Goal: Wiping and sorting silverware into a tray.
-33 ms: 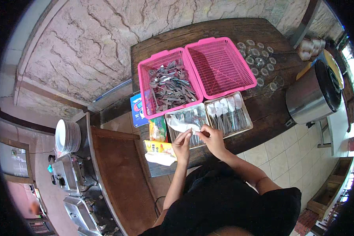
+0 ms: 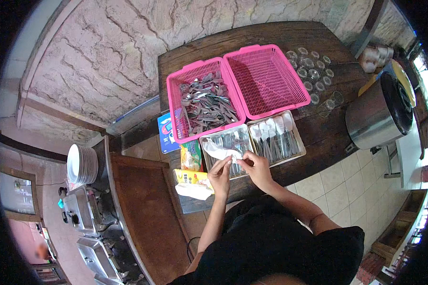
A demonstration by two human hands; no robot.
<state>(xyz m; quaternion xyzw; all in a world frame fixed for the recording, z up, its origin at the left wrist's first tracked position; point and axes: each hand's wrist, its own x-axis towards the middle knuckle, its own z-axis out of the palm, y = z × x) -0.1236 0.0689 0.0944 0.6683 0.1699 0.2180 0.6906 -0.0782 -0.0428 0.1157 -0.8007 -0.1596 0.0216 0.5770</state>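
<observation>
A white paper napkin (image 2: 217, 151) is stretched between my hands over the near edge of a tray. My left hand (image 2: 219, 174) pinches its lower edge, and my right hand (image 2: 257, 169) pinches the right end with fingers close together. Whether any cutlery lies inside the napkin, I cannot tell. Beneath it, a white tray (image 2: 203, 140) holds loose forks and other cutlery. The white tray beside it (image 2: 301, 150) has cutlery in rows, several pieces with white napkin wrapped about one end. Behind, a pink basket (image 2: 173, 110) holds a heap of mixed cutlery.
A second pink basket (image 2: 266, 78) stands beside the full one. Farther right are several glasses (image 2: 314, 74) and a large steel pot (image 2: 373, 111). Yellow napkin packs (image 2: 193, 177) lie left of my hands. White plates (image 2: 81, 164) are stacked on the left counter.
</observation>
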